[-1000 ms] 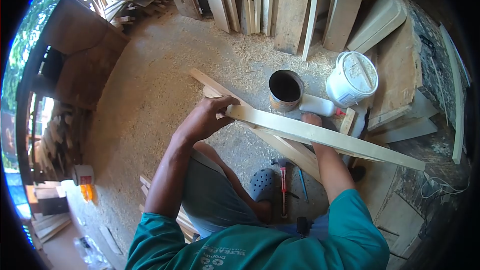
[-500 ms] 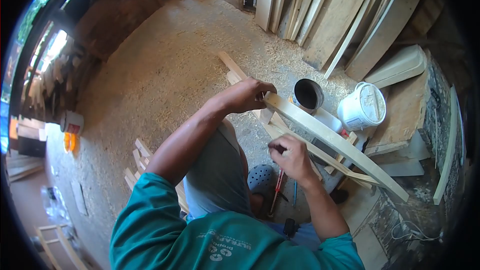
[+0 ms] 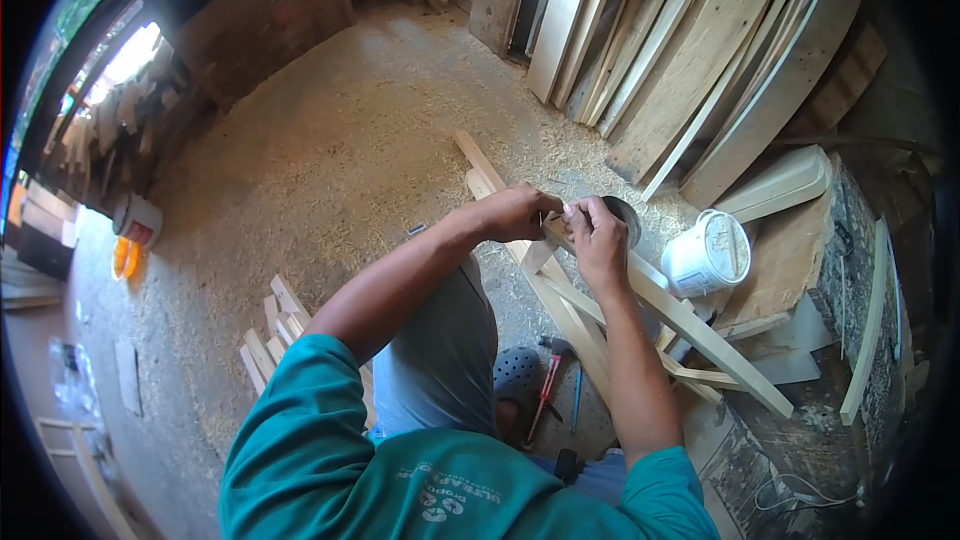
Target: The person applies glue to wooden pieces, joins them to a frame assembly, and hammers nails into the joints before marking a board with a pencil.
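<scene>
My left hand (image 3: 518,213) is closed at the upper end of a pale wooden board (image 3: 700,332), which slants down to the right. Close beside it, my right hand (image 3: 598,242) has thumb and fingertips pinched together over the same board end. Something thin and dark seems to lie between the fingertips, too small to name. Under the board are more wooden strips (image 3: 572,325), partly hidden by my right forearm. A hammer (image 3: 546,388) with a red handle lies on the floor by my shoe, beside a thin blue stick (image 3: 577,398).
A dark open can (image 3: 622,215) stands behind my right hand, partly covered. To its right is a white lidded bucket (image 3: 705,255). Tall planks (image 3: 690,60) lean at the back. Wood shavings (image 3: 370,130) cover the floor, and short wood pieces (image 3: 268,340) lie at left.
My right hand has risen from below the board to its upper end, meeting my left hand. The left hand stays at that end. The camera view has shifted slightly.
</scene>
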Tool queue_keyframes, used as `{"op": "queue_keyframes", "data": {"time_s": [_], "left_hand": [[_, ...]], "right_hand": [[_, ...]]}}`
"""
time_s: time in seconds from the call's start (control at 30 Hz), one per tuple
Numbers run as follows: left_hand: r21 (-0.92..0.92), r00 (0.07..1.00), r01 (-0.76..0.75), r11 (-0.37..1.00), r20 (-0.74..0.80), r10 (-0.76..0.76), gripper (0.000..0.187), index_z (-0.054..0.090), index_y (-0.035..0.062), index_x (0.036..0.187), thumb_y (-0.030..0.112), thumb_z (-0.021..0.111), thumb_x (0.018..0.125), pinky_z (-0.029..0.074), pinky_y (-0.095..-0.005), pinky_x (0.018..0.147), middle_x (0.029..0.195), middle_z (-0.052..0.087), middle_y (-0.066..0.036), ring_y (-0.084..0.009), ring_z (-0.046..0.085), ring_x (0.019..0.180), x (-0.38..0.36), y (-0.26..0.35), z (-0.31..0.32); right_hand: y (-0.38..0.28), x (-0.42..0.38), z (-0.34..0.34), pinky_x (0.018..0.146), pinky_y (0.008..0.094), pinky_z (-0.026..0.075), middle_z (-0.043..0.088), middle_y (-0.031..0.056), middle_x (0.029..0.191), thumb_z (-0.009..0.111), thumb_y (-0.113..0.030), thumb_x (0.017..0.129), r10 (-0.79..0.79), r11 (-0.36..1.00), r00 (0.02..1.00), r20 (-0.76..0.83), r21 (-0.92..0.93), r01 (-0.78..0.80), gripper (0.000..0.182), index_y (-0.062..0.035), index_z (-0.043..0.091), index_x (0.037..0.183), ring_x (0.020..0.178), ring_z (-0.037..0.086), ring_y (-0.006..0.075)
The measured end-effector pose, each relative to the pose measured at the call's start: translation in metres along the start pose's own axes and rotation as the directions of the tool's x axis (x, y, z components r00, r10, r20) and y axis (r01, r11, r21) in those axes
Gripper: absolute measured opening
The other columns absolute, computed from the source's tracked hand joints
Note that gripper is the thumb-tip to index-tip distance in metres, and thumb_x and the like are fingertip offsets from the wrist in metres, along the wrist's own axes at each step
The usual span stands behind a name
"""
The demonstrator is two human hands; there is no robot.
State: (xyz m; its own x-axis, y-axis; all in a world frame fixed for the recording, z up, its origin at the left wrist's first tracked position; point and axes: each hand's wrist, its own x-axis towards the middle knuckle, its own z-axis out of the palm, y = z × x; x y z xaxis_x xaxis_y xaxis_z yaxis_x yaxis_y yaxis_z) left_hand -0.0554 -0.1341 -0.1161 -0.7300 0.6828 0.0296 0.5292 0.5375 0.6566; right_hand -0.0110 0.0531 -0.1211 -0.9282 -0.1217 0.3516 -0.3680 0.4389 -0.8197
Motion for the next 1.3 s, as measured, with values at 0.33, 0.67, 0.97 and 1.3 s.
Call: {"op": "queue_keyframes", "data": {"time_s": [0.33, 0.67, 0.97, 1.3], "left_hand": [[0.0, 0.999, -0.031, 1.0, -0.018, 0.031, 0.03, 0.063, 0.0018, 0.104, 0.007, 0.071, 0.076, 0.051, -0.0386, 0.068, 0.08, 0.067, -0.015, -0.0257, 0.064, 0.073, 0.0, -0.002, 0.001], [0.03, 0.995, -0.085, 0.996, -0.053, 0.087, 0.024, 0.064, 0.0003, 0.099, 0.014, 0.073, 0.081, 0.052, -0.0394, 0.07, 0.083, 0.067, -0.018, -0.0292, 0.066, 0.075, 0.005, -0.015, 0.006], [0.036, 1.0, -0.012, 0.999, -0.005, 0.012, 0.028, 0.064, -0.0006, 0.098, 0.019, 0.075, 0.081, 0.054, -0.0383, 0.074, 0.089, 0.069, -0.018, -0.0295, 0.068, 0.08, 0.004, -0.009, 0.003], [0.025, 0.995, -0.097, 0.995, -0.015, 0.098, 0.018, 0.069, 0.0022, 0.089, 0.012, 0.077, 0.076, 0.053, -0.0386, 0.074, 0.086, 0.072, -0.015, -0.0272, 0.069, 0.079, 0.005, -0.031, 0.01]], "right_hand": [[-0.009, 0.001, -0.004, 0.065, 0.0459, 0.05, 0.066, 0.0208, 0.081, 0.061, -0.019, 0.096, -0.057, 0.988, 0.997, 0.05, -0.141, 0.063, 0.02, -0.0003, 0.056, 0.092, 0.078, 0.066, 0.0407], [-0.03, 0.004, -0.004, 0.068, 0.0486, 0.049, 0.063, 0.0208, 0.083, 0.058, -0.017, 0.095, -0.231, 0.894, 0.958, 0.171, -0.35, 0.279, 0.017, -0.0017, 0.053, 0.089, 0.08, 0.063, 0.0409], [-0.024, 0.005, -0.004, 0.073, 0.0491, 0.051, 0.065, 0.021, 0.083, 0.055, -0.013, 0.092, -0.174, 0.892, 0.966, 0.193, -0.385, 0.238, 0.011, -0.0018, 0.055, 0.09, 0.082, 0.065, 0.04], [0.009, -0.003, 0.024, 0.075, 0.0465, 0.051, 0.065, 0.0161, 0.082, 0.058, -0.014, 0.084, -0.212, 0.943, 0.977, 0.021, -0.259, 0.21, 0.011, -0.0053, 0.064, 0.082, 0.081, 0.063, 0.0361]]}}
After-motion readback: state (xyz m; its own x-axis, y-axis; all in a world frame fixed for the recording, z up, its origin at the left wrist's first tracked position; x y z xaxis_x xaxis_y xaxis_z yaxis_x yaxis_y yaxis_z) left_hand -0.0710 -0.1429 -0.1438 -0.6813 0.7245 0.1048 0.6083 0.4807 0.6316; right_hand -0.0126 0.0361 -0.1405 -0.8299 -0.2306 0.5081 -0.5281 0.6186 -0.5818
